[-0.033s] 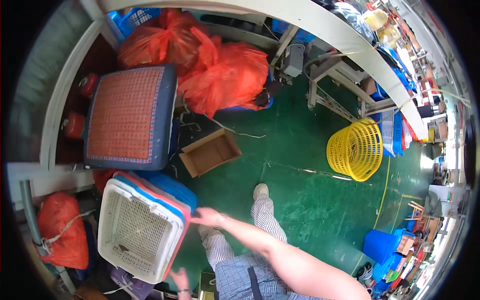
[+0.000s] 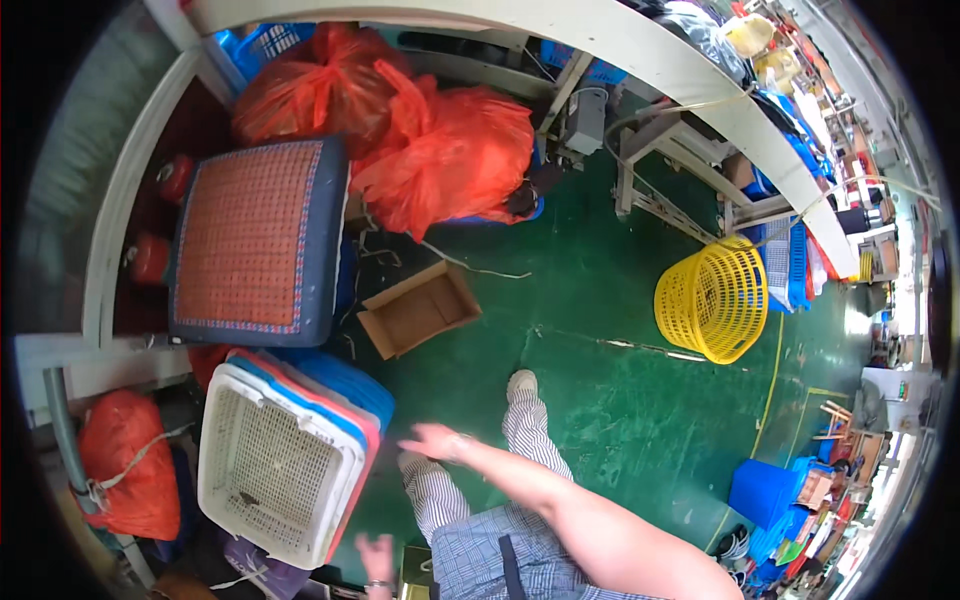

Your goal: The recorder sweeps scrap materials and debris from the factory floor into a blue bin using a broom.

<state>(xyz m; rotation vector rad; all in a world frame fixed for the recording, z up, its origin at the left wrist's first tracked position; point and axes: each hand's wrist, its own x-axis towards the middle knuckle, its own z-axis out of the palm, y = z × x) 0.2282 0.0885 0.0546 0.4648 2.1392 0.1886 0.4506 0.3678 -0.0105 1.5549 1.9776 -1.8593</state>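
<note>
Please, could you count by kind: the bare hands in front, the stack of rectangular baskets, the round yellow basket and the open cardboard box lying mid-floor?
Bare hands: 2 (left hand, right hand)
Stack of rectangular baskets: 1
Round yellow basket: 1
Open cardboard box: 1
Total: 5

stacked plastic baskets (image 2: 285, 455), white uppermost, blue and red beneath, at left

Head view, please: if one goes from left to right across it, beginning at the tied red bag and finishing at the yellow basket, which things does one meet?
Tied red bag → white basket → left hand → right hand → pale shoe → yellow basket.
</note>
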